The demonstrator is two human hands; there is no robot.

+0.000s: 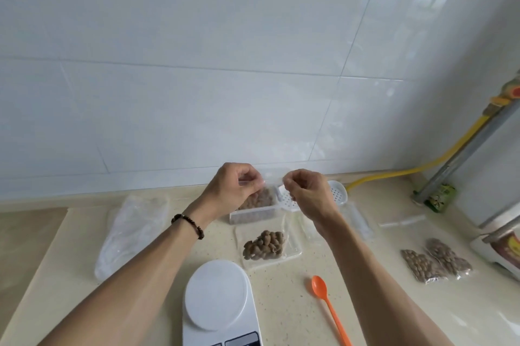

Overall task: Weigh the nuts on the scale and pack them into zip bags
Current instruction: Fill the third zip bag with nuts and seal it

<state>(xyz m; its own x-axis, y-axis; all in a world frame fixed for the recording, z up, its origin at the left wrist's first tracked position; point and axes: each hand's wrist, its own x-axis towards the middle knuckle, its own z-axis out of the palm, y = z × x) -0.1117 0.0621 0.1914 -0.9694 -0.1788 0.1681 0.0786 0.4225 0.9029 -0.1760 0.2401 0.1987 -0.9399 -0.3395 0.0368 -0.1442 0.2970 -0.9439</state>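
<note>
Hands raised above the desk, each pinching an upper corner of a clear zip bag. The left hand holds the bag's left edge between curled fingers and thumb; the right hand pinches the right edge in the same way. The film is nearly invisible against the tiled wall, so whether its mouth is parted or sealed cannot be told.

Risk, as a judgement: the thin film may slip from one pinch, or the mouth may cling shut, so that nuts poured toward it scatter over the desk. A lopsided pull could also leave the zip track misaligned.

Directly beneath and just beyond the hands stands a clear rectangular container of nuts, partly hidden by the left hand. Nearer the person, below the hands, a weighed heap of nuts lies on a shallow clear tray. The white scale sits nearest, its platform bare. An orange spoon lies to the right of the scale, and two filled bags rest well apart at far right. A stack of empty bags lies to the left.
</note>
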